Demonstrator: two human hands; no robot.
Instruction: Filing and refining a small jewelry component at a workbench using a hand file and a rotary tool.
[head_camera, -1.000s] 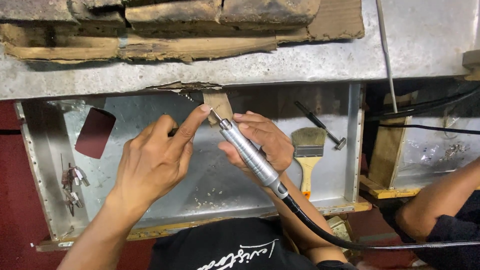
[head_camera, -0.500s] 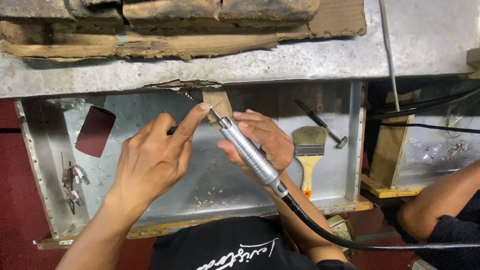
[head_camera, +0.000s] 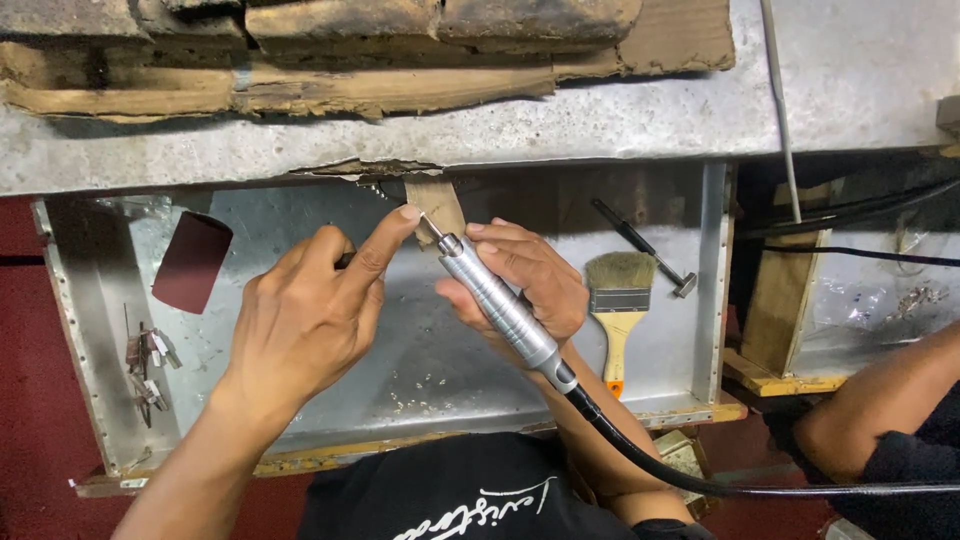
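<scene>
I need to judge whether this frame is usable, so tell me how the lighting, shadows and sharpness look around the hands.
Head view: even overhead light, no hard glare on the metal tray; the left hand throws a soft shadow below it; the right hand and silver handpiece are sharp, as is the brush; the recess right of the tray is dark; straight edges bow slightly near the frame borders.

My left fingers (head_camera: 375, 255) hide the small piece they pinch; the tool's tip (head_camera: 428, 224) is too small to make out.
</scene>
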